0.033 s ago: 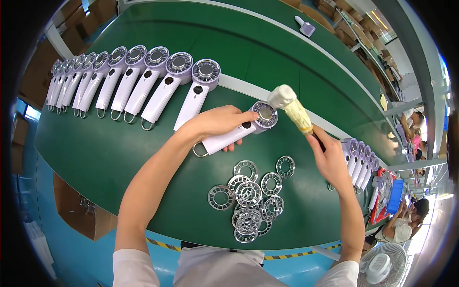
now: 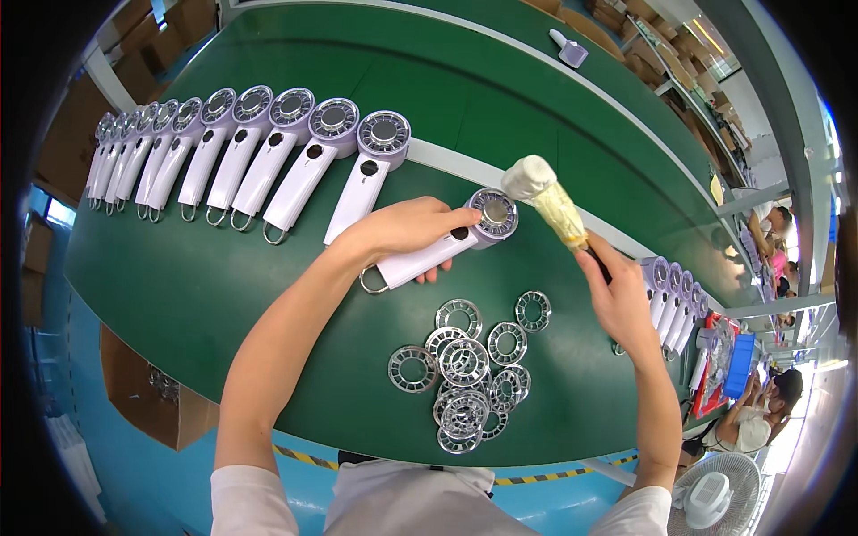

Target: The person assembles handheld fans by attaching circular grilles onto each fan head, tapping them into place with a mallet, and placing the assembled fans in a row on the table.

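Centrally, the left hand (image 2: 413, 223) grips a lilac handheld fan (image 2: 411, 265), thumb on its round head, which points to two o'clock. At three o'clock, the right hand (image 2: 618, 290) clasps a padded mallet (image 2: 559, 214), raised off the fan. Loose silver rings (image 2: 467, 414) lie near six. Ideally, tap lightly and squarely, thumb clear.

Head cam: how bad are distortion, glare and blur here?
Head view: fisheye bows the edges of the green table, and the corners go black. Head view: glints on the chrome rings; washed-out light at far right, above the floor fan. Head view: left hand, right hand and white-headed tool look fairly sharp, no obvious motion blur.
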Demonstrator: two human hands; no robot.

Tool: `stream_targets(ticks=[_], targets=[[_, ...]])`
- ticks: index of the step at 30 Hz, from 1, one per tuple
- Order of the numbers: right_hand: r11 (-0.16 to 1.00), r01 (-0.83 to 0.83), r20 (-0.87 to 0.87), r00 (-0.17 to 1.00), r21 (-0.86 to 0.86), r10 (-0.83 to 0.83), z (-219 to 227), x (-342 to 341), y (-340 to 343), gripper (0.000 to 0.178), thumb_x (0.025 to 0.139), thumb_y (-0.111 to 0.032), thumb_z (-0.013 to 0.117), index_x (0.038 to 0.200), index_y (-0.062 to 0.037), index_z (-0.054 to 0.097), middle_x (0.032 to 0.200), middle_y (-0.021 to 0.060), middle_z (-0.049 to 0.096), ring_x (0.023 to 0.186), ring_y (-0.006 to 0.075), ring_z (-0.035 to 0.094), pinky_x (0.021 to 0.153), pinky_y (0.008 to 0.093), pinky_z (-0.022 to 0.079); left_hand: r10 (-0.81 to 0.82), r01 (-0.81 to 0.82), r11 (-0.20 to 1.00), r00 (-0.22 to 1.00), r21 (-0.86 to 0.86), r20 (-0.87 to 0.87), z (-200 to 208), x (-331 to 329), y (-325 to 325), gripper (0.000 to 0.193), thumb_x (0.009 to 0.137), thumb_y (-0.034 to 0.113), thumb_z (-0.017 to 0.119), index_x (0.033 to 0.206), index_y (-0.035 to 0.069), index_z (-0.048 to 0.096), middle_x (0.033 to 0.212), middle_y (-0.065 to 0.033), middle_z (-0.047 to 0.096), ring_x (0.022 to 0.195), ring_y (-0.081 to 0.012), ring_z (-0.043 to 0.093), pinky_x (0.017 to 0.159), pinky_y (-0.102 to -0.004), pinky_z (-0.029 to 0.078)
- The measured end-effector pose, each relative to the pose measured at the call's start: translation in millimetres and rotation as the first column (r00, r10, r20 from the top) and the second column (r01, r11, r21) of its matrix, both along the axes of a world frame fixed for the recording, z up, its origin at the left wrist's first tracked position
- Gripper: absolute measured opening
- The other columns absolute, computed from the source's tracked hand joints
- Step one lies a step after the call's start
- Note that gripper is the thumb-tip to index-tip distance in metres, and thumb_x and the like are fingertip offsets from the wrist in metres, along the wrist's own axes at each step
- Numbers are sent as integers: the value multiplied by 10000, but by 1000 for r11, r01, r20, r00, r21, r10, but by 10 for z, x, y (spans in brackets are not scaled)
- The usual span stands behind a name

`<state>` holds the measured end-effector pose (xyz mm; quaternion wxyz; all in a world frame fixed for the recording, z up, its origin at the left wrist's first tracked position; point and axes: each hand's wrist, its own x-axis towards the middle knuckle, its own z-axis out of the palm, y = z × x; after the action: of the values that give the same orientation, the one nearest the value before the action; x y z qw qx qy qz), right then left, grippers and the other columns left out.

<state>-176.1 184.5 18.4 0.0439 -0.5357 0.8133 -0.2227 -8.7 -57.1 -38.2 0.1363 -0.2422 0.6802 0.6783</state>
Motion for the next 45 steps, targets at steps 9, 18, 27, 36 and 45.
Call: stream_targets(ticks=[9, 18, 27, 36, 45], targets=[[998, 53, -15, 998, -37, -54, -44, 164, 142, 278, 992, -118, 576, 1243, -4, 604, 796, 185, 641, 593, 257, 556, 587, 347, 461, 2, -2, 1000, 1000, 18, -2, -23, 4, -7, 558, 986, 549, 492, 1003, 2, 600, 745, -85, 640, 523, -149, 625, 443, -296, 519], [988, 143, -35, 989, 58, -141, -24, 289, 254, 293, 977, -135, 595, 1241, -8, 603, 903, 213, 693, 758, 398, 673, 648, 434, 523, 15, -15, 1000, 1000, 13, 15, 1, 11, 8, 554, 984, 541, 508, 993, -5, 599, 746, -89, 639, 522, -151, 626, 442, -298, 521], [991, 121, -102, 988, 48, -116, 106, 319, 289, 283, 970, -132, 601, 1228, -16, 612, 883, 213, 691, 709, 392, 670, 595, 442, 520, 13, -12, 999, 999, 34, -31, -41, 12, -13, 613, 969, 570, 497, 965, -33, 609, 743, -109, 654, 532, -168, 645, 441, -312, 530], [996, 89, -144, 986, 33, -83, 41, 367, 276, 283, 970, -114, 595, 1231, -6, 598, 902, 212, 691, 692, 380, 661, 582, 435, 499, 30, -31, 999, 999, 32, 10, -15, 43, 5, 565, 968, 548, 535, 981, -14, 594, 727, -91, 637, 508, -156, 624, 438, -298, 525], [993, 107, -201, 973, -39, -113, -197, 313, 55, 270, 979, -180, 587, 1213, -47, 612, 909, 184, 695, 759, 389, 672, 635, 454, 534, 32, -29, 997, 999, 75, -44, -47, 21, -2, 567, 972, 544, 540, 985, -22, 587, 726, -95, 637, 504, -161, 624, 438, -300, 526]])
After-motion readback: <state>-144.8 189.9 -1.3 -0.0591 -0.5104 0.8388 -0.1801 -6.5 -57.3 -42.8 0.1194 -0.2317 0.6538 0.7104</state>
